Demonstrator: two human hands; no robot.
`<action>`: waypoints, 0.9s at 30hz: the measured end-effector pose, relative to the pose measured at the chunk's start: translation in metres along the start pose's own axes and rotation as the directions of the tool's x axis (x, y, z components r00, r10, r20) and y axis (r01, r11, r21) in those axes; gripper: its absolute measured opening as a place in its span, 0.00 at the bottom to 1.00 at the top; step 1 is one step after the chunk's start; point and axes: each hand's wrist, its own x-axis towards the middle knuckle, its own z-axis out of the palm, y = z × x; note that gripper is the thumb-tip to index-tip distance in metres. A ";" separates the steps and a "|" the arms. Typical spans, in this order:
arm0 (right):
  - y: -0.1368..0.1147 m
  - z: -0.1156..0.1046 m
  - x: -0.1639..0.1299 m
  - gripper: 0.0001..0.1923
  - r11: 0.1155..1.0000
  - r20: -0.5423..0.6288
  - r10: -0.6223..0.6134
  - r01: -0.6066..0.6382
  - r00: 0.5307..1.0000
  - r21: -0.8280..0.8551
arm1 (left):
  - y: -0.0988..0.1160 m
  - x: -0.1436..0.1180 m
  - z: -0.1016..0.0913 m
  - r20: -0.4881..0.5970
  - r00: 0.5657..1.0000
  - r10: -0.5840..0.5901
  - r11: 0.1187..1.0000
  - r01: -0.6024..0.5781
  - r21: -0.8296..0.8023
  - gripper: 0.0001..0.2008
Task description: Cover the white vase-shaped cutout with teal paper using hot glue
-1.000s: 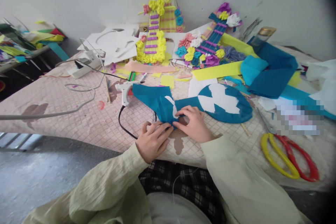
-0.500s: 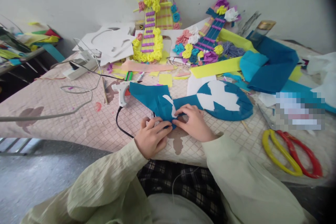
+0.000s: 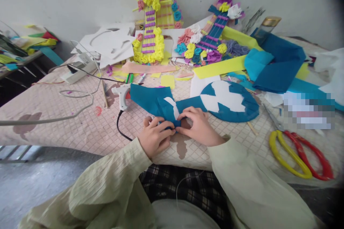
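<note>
A teal paper sheet [image 3: 150, 99] wraps a white guitar-shaped cutout [image 3: 224, 99] lying on the checked tablecloth [image 3: 88, 128] in front of me. My left hand [image 3: 154, 137] and my right hand [image 3: 195, 125] meet at the narrow waist of the shape. Both pinch and press the teal paper's near edge there, fingertips almost touching. A white glue gun [image 3: 122, 94] lies just left of the paper, its black cord [image 3: 120, 130] curling toward my left hand.
Yellow and red scissors [image 3: 298, 154] lie at the right. Two flower-covered paper guitars [image 3: 150, 39] [image 3: 209, 43] stand at the back by the wall. Folded teal and yellow paper [image 3: 276, 68] is piled back right. A power strip [image 3: 77, 71] and white cutouts [image 3: 110, 44] lie back left.
Both hands have drawn closer together on the teal paper's near edge, fingers curling in more tightly. The view has tilted slightly; nothing else on the table moved.
</note>
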 end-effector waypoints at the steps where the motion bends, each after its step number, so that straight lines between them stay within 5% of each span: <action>1: 0.000 0.000 0.000 0.11 1.000 -0.004 0.000 0.000 1.000 -0.004 | -0.001 -0.001 0.000 0.004 1.000 -0.003 1.000 0.003 -0.004 0.12; 18: 0.002 -0.002 0.001 0.12 1.000 0.043 0.014 -0.015 0.999 0.020 | -0.001 -0.003 0.002 -0.050 0.999 0.003 0.998 -0.006 -0.058 0.12; 27: -0.010 -0.016 0.023 0.18 0.984 0.234 0.126 -0.092 0.964 -0.149 | -0.002 -0.002 -0.001 -0.023 0.999 0.026 0.999 -0.026 -0.039 0.14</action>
